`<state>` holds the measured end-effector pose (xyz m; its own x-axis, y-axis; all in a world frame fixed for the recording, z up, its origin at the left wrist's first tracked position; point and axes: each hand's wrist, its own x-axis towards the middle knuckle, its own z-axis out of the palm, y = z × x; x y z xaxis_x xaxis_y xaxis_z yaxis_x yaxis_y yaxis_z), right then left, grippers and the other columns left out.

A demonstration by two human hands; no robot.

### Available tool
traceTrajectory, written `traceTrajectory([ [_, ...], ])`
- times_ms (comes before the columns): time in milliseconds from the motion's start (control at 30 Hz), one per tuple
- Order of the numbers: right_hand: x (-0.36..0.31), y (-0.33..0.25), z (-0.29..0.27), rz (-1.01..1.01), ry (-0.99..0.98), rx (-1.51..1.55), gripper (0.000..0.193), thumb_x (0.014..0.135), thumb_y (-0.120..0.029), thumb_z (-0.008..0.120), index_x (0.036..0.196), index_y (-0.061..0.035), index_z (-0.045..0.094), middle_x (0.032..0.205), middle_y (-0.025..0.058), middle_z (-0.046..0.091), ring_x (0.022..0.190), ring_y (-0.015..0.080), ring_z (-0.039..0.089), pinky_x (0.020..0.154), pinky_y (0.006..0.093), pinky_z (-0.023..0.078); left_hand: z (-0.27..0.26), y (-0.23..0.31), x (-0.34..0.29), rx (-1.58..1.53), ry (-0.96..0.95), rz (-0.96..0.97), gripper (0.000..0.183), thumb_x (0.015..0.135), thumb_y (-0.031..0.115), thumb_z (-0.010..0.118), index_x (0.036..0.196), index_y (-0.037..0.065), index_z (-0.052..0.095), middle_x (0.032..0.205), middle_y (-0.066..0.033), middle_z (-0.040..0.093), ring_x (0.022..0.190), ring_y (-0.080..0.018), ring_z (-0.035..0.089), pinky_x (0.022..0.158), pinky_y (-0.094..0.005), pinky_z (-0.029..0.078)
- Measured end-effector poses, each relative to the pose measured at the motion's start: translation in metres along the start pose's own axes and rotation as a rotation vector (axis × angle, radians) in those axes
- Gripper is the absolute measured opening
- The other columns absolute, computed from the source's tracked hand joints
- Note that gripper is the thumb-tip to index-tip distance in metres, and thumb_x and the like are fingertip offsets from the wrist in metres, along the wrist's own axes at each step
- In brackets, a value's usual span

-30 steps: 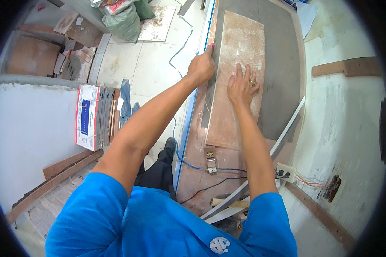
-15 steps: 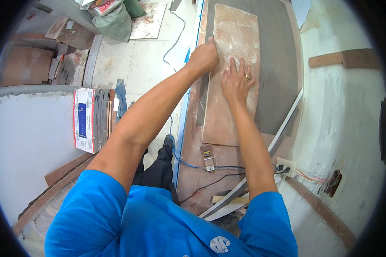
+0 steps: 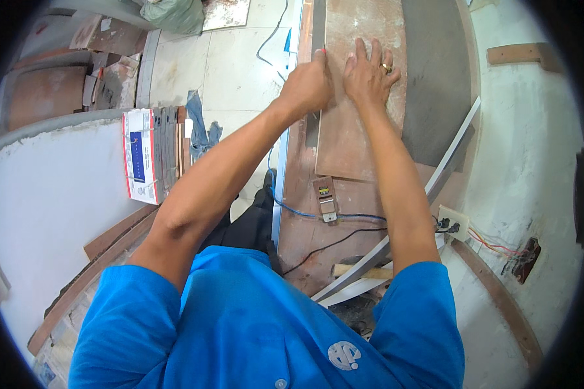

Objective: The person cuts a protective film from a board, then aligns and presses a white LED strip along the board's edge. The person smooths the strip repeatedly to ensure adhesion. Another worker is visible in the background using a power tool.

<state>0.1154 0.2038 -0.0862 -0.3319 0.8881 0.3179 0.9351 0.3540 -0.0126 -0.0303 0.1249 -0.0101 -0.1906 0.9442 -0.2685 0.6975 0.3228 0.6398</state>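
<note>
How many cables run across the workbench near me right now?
2: a blue cable crossing beside the small tool, and a black cable just below it, toward the wall socket. More may be hidden under my arms.

both arms stretched forward, left hand [image 3: 308,84] fisted, right hand [image 3: 368,74] spread flat.

I see my bright blue short-sleeved shirt [image 3: 253,324] below, a mottled reddish-brown flat board [image 3: 360,97] with pale scuffs, a plain dark grey sheet [image 3: 438,78] beside it, a thin blue cable [image 3: 292,209] and a black cable [image 3: 324,246] crossing the brown worktop [image 3: 305,227].
</note>
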Motion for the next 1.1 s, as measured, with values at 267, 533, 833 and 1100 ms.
traceTrajectory([
  [267,-0.001,0.000,0.004,0.019,-0.017,0.037,0.052,0.106,-0.039,0.051,0.156,-0.0229,0.053,0.163,0.0120,0.044,0.148,0.0398,0.037,0.111,0.0650,0.028,0.011,0.000,-0.095,-0.032,-0.077,-0.043,0.055,0.093,0.009,0.053,0.147,-0.001,0.049,0.104,-0.0424,0.068,0.100,-0.0591,0.067,0.092,-0.0630,0.053],
  [533,0.000,-0.002,0.006,0.052,-0.113,0.086,0.057,0.108,-0.040,0.045,0.163,-0.0253,0.046,0.171,0.0117,0.036,0.157,0.0399,0.030,0.119,0.0687,0.023,0.022,-0.004,-0.182,-0.072,-0.206,-0.087,0.069,0.092,0.006,0.055,0.158,-0.004,0.037,0.094,-0.0422,0.068,0.091,-0.0572,0.070,0.085,-0.0632,0.055],
  [833,0.008,-0.001,-0.011,0.035,-0.155,0.069,0.056,0.110,-0.038,0.046,0.163,-0.0191,0.045,0.169,0.0164,0.036,0.156,0.0434,0.031,0.119,0.0699,0.025,-0.031,-0.016,-0.183,-0.056,-0.274,-0.056,0.066,0.094,0.011,0.058,0.157,-0.001,0.043,0.101,-0.0419,0.068,0.095,-0.0551,0.071,0.085,-0.0599,0.056],
  [1100,0.006,-0.009,-0.022,0.057,-0.190,0.084,0.054,0.108,-0.035,0.049,0.160,-0.0195,0.048,0.168,0.0154,0.038,0.155,0.0427,0.033,0.120,0.0694,0.025,-0.047,-0.019,0.072,-0.136,0.217,0.017,0.060,0.093,0.010,0.052,0.151,-0.005,0.045,0.106,-0.0402,0.070,0.103,-0.0549,0.070,0.095,-0.0602,0.053],
])
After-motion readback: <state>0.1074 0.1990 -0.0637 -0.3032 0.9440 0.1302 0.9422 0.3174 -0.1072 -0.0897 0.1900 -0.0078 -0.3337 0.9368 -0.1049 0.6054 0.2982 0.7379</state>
